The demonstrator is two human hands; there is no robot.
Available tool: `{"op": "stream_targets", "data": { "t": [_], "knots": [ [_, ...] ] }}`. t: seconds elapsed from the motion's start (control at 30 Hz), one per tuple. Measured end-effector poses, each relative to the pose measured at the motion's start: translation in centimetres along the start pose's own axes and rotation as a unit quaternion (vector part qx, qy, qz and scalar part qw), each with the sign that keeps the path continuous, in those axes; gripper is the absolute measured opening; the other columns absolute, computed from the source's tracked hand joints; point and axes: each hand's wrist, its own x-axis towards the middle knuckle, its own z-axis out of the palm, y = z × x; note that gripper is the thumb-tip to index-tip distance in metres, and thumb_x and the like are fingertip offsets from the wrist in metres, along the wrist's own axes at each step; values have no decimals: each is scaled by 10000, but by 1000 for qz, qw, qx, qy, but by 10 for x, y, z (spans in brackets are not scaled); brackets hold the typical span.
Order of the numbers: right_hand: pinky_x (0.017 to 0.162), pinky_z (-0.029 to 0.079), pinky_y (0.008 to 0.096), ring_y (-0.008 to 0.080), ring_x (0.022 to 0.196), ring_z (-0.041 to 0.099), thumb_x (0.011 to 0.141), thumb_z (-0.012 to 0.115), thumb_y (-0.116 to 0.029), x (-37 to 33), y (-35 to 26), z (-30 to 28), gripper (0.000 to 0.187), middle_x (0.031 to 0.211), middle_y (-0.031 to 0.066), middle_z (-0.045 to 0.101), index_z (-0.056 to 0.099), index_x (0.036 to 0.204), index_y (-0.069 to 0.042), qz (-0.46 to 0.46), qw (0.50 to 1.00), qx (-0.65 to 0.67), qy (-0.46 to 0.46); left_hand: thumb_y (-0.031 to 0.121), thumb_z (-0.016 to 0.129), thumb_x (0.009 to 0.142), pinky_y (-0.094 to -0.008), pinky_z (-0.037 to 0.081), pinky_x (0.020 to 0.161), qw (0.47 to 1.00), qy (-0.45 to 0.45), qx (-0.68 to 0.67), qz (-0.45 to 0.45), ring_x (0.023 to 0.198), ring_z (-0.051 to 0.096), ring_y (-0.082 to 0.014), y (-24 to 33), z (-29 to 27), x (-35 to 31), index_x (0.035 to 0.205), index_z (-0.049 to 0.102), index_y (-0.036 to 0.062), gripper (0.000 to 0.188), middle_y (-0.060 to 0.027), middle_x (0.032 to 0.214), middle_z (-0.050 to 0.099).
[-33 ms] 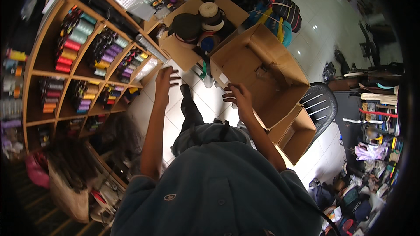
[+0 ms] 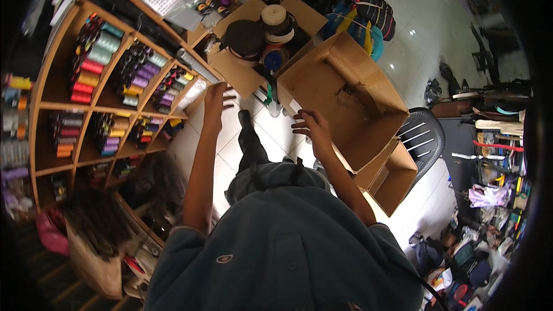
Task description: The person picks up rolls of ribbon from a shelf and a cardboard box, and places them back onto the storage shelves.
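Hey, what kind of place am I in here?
Probably a sewing workshop or its supply room: a wooden rack holds coloured thread spools, rolls resembling strap or tape sit in an opened carton, and a larger open cardboard box is beside your right hand.

Pale tile floor [image 2: 415, 52], bright glints [image 2: 412, 32] on it; wooden shelf [image 2: 57, 105] over left, dark chair [image 2: 436, 132] right

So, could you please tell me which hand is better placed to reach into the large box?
Probably the right hand: it appears beside the large box, while the left hand is farther off, toward the shelf.
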Motion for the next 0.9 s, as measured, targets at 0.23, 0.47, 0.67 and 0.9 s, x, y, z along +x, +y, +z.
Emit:
{"op": "stream_targets", "data": {
  "t": [0.23,0.47,0.67,0.9],
  "knots": [
    [694,549,351,249,869,641,930,522,-270,118,15,85,396,1052,157,604,480,1199,18,63,996,58,15,471,669,786,-335,495,659,988,-25,137,-72,904,612,-246,34,14,214,1156,532,-9,621,-136,1048,603],
    [665,549,361,265,841,647,909,531,-401,201,1,154,509,1110,172,557,449,1233,-16,105,974,80,182,408,602,867,-356,383,974,937,-180,299,-15,1237,457,-320,18,10,286,1332,376,-54,693,-236,1349,445],
    [651,532,327,210,815,645,917,519,-398,207,2,158,462,1087,145,568,490,1198,-32,109,954,144,238,402,482,944,-371,280,1061,959,-210,189,26,1304,365,-350,12,-8,265,1396,267,-47,672,-253,1392,382],
    [771,492,300,190,852,632,939,512,-263,183,0,162,333,1037,104,604,530,1162,-17,-43,952,-72,294,302,461,964,-366,333,994,925,-294,231,71,1161,471,-309,105,-59,230,1298,351,7,459,-207,1227,489]
  ]
}}
